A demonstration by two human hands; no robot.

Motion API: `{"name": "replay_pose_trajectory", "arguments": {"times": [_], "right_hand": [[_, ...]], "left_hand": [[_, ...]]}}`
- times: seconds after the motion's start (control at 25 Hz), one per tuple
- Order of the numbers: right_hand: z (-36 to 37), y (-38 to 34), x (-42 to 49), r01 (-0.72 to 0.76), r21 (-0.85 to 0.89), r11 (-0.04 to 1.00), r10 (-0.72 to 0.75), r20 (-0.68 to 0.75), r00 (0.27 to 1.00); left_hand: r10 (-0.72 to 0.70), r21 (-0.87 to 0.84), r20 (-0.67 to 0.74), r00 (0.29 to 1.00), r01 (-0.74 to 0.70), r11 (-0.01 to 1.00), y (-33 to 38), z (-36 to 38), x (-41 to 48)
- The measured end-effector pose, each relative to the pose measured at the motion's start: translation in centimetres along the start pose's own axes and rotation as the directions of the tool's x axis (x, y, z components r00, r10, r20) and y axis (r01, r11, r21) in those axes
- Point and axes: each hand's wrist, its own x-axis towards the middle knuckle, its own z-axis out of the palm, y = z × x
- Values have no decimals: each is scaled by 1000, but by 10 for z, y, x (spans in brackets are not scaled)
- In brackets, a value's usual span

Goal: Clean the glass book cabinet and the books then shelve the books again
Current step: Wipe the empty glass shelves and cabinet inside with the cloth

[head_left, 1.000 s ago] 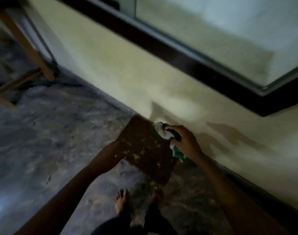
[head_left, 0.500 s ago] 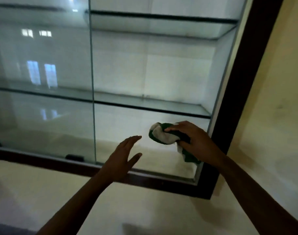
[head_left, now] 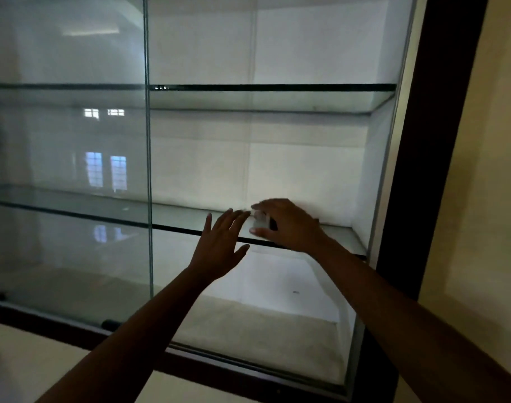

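Two hands meet at centre frame. Your left hand (head_left: 219,245) is spread, fingers straight and apart, holding nothing. Just beside it, your right hand (head_left: 292,225) closes its fingers over a pale cloth (head_left: 259,223) above the front of the middle glass shelf (head_left: 338,237).

The cloth is soft and light and will likely bunch, so hold it balled under the fingers. The shelf is probably stiff, slick and fragile: press lightly and steady it near the edge.

At the left of the frame the sliding glass pane (head_left: 74,170) covers that half and blocks your reach. Higher up, the upper glass shelf (head_left: 277,88) limits headroom. The dark frame (head_left: 440,141) bounds the right side. Beyond stands the pale back wall of the glass book cabinet (head_left: 306,158). No books are in view.
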Motion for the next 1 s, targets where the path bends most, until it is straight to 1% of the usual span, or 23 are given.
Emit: {"name": "replay_pose_trajectory", "arguments": {"times": [0.08,0.12,0.16,0.2,0.32,0.36,0.48,0.64,0.72,0.8,0.84,0.88,0.92,1.0], "right_hand": [[17,13,-18,38,-62,997,-32,94,995],[25,21,-23,31,-115,993,-16,127,992],[34,29,-25,21,-154,988,-2,126,992],[41,34,-27,20,-176,984,-3,97,995],[57,43,-27,144,-180,973,-162,-92,982],[61,46,-26,160,-213,964,-186,-105,977],[59,41,-31,146,-262,954,-185,-128,974],[56,37,-34,136,-196,971,-157,-99,983],[56,38,-31,180,-179,967,-199,-93,976],[56,38,-23,241,-151,959,-249,-37,968],[56,36,-19,255,-120,960,-256,5,967],[56,33,-14,251,-97,963,-248,43,968],[58,31,-9,237,-104,966,-230,73,970],[65,29,3,192,-170,966,-167,154,974]], "left_hand": [[-1,65,47,999,-2,998,0,14,5],[-5,81,92,996,-3,997,0,20,4],[-16,84,134,991,5,996,0,26,1],[-28,79,153,988,17,997,1,31,-4],[-54,99,104,993,44,994,6,43,-10],[-68,97,87,994,59,994,7,44,-10],[-103,87,64,993,97,991,12,43,-8],[-125,78,93,988,118,990,12,42,-9],[-111,64,106,988,104,993,11,43,-7],[-68,62,107,992,62,996,3,43,-6],[-11,78,92,996,4,997,-2,42,-7],[57,86,63,996,-62,994,-11,43,-7],[85,53,60,995,-88,995,-18,39,-6],[63,-33,93,994,-61,998,-33,34,1]]}}
